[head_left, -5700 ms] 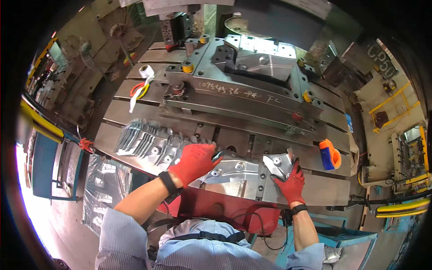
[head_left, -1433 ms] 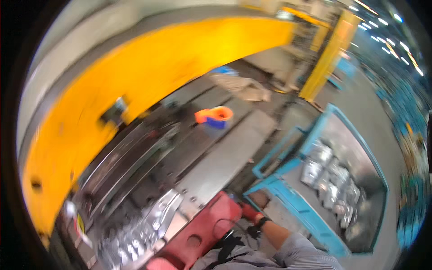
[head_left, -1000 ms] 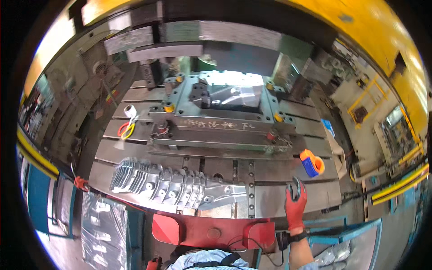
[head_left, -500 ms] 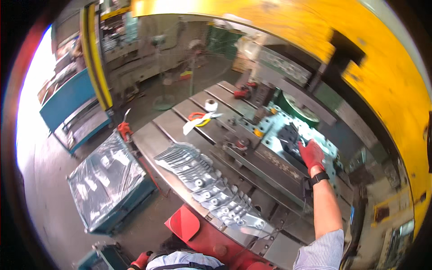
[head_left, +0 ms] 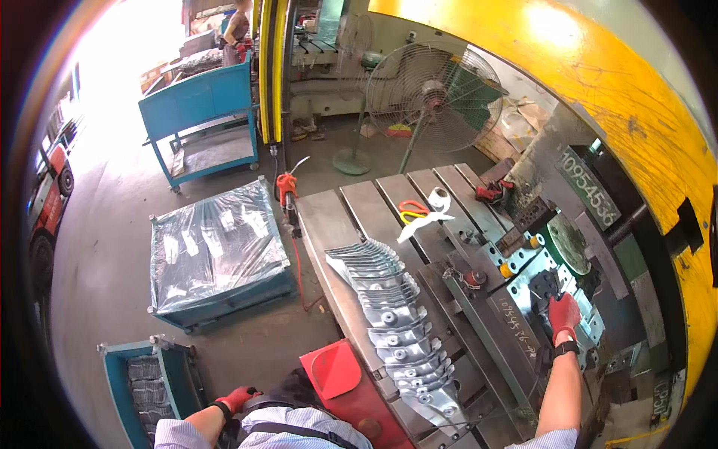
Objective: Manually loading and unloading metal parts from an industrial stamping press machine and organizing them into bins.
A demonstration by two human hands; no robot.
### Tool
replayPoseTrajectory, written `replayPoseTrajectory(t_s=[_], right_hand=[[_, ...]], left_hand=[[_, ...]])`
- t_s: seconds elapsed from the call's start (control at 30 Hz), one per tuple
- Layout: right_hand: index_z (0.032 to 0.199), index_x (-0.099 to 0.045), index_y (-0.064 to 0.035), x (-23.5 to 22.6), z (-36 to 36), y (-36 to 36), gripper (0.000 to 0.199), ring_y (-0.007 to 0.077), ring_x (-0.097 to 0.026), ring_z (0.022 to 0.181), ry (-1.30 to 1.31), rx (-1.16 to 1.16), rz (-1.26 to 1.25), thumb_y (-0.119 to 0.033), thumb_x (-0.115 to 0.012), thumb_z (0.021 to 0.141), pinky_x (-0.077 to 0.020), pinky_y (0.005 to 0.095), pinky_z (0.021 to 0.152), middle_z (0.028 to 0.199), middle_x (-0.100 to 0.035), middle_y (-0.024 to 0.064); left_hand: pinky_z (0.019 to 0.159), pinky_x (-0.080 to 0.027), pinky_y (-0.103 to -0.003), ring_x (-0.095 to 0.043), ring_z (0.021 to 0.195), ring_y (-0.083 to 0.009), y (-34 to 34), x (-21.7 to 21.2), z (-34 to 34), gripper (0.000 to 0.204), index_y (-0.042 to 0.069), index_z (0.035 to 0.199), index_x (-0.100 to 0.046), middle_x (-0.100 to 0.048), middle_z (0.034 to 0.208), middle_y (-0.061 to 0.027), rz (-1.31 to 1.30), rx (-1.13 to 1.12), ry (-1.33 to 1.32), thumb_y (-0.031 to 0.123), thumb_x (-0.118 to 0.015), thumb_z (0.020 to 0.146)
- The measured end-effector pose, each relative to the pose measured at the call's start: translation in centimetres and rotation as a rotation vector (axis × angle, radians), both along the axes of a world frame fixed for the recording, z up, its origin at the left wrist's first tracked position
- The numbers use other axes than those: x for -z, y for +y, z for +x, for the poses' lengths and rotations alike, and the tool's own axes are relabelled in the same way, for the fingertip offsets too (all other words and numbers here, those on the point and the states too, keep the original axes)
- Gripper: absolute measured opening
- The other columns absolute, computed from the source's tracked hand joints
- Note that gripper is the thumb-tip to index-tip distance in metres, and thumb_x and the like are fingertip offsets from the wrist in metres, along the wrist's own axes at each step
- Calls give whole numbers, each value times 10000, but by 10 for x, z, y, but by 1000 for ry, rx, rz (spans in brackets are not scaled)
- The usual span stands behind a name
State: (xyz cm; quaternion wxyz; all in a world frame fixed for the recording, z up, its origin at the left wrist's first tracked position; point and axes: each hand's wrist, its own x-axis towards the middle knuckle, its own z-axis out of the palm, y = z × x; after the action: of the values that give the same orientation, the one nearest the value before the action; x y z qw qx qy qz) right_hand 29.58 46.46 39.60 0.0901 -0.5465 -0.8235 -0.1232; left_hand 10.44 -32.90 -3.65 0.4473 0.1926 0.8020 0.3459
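Note:
My right hand, in a red glove, reaches far into the grey die on the press bed. Its fingers grip a dark sheet-metal part lying in the die. My left hand, also red-gloved, hangs low by my hip, close to a blue bin of parts. Its fingers are curled and I cannot see whether anything is in them. A long row of shiny stamped metal parts lies overlapped along the near edge of the slotted bed.
Orange-handled scissors and a white tape roll lie on the bed's far end. A red seat stands before me. A plastic-covered blue crate, a blue cart and a standing fan are on the floor to the left. The yellow press frame arches overhead.
My view has swung left toward the floor. My right hand carried a metal part from the bed's near edge into the die and rests there now. My left hand dropped to my side.

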Motion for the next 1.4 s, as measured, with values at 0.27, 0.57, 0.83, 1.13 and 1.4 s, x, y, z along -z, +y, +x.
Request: replayPoseTrajectory(t_s=[0.27,0.57,0.83,1.13,1.4], right_hand=[[925,-612,-65,12,33,-20,262,362,-653,852,181,-125,301,-299,-667,822,-497,466,692,880,-679,156],[1195,-590,24,9,120,-92,466,397,-617,1024,412,-206,337,-253,-696,836,-486,450,878,1122,-637,238],[985,-667,16,85,251,-204,362,377,-635,867,654,-8,-288,-311,-717,839,-498,447,771,893,-667,209],[995,-663,31,193,238,-260,514,420,-649,917,56,155,-715,-411,-745,746,-513,493,759,961,-661,280],[953,-697,-29,187,185,-241,405,408,-633,969,511,217,-835,-403,-666,800,-506,471,799,952,-675,242]], left_hand=[[728,-490,-369,-618,773,-201,39,-61,-26,446,44,1012,-691,-691,894,-140,-212,-239,-156,465,-616,885],[880,-471,-396,-641,993,-306,69,-25,-67,548,29,1118,-669,-679,1088,-198,-235,24,-37,520,-533,915],[952,-442,-462,-571,1107,-436,111,-59,-95,598,20,1124,-645,-633,1147,-253,-269,298,152,549,-437,937],[951,-449,-445,-587,1132,-382,142,-92,-103,555,23,1159,-635,-636,1150,-244,-104,356,164,508,-469,948],[764,-487,-284,-623,852,-145,120,-59,-104,401,-32,1152,-632,-697,962,-107,-72,77,-116,310,-611,945]])
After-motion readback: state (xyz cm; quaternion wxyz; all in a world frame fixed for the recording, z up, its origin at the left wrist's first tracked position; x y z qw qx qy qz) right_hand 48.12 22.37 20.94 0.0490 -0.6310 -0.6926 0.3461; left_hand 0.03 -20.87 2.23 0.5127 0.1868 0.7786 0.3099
